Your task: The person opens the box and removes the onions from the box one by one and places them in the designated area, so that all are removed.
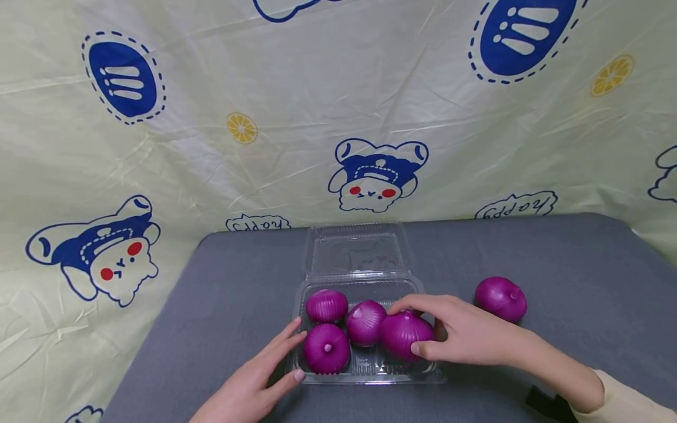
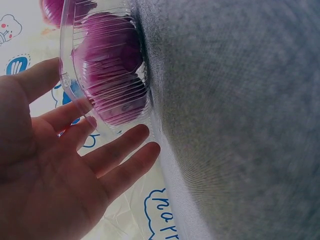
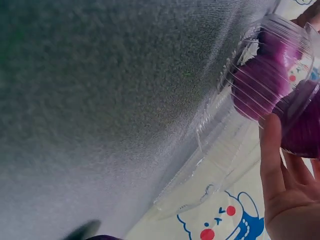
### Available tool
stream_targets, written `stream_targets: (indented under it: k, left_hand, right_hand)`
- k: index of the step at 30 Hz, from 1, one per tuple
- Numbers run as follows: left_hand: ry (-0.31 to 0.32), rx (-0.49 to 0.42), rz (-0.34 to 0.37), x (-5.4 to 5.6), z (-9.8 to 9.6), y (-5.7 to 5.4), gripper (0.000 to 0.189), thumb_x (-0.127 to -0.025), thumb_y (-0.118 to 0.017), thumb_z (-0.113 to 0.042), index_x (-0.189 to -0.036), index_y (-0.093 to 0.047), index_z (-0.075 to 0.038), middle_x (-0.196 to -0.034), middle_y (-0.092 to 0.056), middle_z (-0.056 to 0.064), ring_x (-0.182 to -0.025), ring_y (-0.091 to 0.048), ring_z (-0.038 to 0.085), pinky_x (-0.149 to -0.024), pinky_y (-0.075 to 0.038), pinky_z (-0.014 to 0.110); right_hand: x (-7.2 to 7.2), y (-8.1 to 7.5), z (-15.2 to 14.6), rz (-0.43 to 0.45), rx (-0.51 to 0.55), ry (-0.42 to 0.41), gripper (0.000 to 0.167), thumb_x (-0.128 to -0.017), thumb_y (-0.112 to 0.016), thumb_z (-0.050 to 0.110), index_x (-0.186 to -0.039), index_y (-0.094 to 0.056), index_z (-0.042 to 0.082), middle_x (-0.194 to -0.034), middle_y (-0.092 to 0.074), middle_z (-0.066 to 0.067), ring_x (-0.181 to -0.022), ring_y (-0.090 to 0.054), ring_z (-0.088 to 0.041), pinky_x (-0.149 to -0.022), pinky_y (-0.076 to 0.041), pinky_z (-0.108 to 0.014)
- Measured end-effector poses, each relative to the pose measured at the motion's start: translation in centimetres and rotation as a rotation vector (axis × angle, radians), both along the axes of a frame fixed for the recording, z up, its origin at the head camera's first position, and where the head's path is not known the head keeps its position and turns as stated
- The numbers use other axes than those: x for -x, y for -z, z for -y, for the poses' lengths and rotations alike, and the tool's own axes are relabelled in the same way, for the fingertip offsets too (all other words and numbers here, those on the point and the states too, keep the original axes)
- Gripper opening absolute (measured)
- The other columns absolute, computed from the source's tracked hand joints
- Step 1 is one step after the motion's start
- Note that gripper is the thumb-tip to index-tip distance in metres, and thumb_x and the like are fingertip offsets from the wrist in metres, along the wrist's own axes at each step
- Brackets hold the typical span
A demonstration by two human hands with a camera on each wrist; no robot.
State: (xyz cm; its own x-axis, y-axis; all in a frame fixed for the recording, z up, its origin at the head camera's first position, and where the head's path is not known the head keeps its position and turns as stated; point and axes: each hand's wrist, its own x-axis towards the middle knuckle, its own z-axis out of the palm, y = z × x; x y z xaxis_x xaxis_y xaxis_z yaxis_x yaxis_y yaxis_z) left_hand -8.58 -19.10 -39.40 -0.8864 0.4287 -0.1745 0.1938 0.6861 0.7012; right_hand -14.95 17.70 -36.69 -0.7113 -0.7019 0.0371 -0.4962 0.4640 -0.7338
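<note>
My right hand (image 1: 465, 332) grips a purple onion (image 1: 406, 335) over the right side of a clear plastic clamshell box (image 1: 370, 376), thumb in front and fingers behind. Three more purple onions lie in the box: one at the back left (image 1: 327, 306), one at the front left (image 1: 326, 349) and one in the middle (image 1: 365, 322), beside the gripped one. My left hand (image 1: 259, 370) has its fingers spread, fingertips right at the box's left rim. In the left wrist view, the left hand (image 2: 65, 165) touches the ribbed wall with straight fingers.
Another purple onion (image 1: 500, 299) lies on the grey table (image 1: 238, 276), to the right behind my right forearm. The box's hinged lid (image 1: 357, 249) lies folded back toward the far edge. A cartoon-printed curtain (image 1: 296, 88) hangs behind the table.
</note>
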Motion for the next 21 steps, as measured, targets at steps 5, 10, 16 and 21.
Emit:
stream_targets:
  k: [5, 10, 16, 21]
  left_hand:
    - [0.005, -0.01, 0.001, 0.0, 0.1, 0.0, 0.062, -0.096, -0.054, -0.055, -0.151, -0.038, -0.031, -0.161, -0.019, -0.012, -0.145, -0.027, 0.022, -0.106, -0.034, 0.059]
    - [0.009, -0.012, -0.01, -0.1, 0.1, 0.1, 0.061, -0.096, -0.054, -0.055, -0.151, -0.038, -0.031, -0.161, -0.02, -0.012, -0.145, -0.027, 0.021, -0.107, -0.034, 0.057]
    - [0.01, -0.014, -0.014, -0.1, 0.1, 0.0, 0.06, -0.097, -0.055, -0.053, -0.15, -0.038, -0.032, -0.161, -0.02, -0.012, -0.145, -0.027, 0.02, -0.108, -0.033, 0.057]
    - [0.006, -0.014, -0.025, -0.2, 0.2, 0.0, 0.06, -0.096, -0.055, -0.053, -0.15, -0.039, -0.032, -0.161, -0.02, -0.013, -0.144, -0.027, 0.019, -0.108, -0.034, 0.057]
  right_hand:
    - [-0.3, -0.1, -0.8, -0.031, 0.094, 0.039, 0.052, -0.083, -0.075, 0.033, -0.131, -0.056, 0.033, -0.126, -0.059, 0.011, -0.105, -0.057, -0.016, -0.068, -0.056, -0.03]
    - [-1.0, -0.3, -1.7, -0.067, 0.118, 0.068, 0.051, -0.084, -0.073, 0.034, -0.132, -0.056, 0.031, -0.127, -0.059, 0.011, -0.107, -0.057, -0.015, -0.074, -0.056, -0.032]
    - [-2.4, -0.8, -2.5, -0.096, 0.095, 0.152, 0.053, -0.082, -0.075, 0.036, -0.131, -0.056, 0.036, -0.126, -0.058, 0.015, -0.109, -0.057, -0.015, -0.071, -0.057, -0.03]
    - [-3.1, -1.1, -3.1, -0.101, 0.114, 0.151, 0.052, -0.083, -0.074, 0.033, -0.132, -0.056, 0.034, -0.125, -0.058, 0.014, -0.107, -0.058, -0.014, -0.071, -0.057, -0.03]
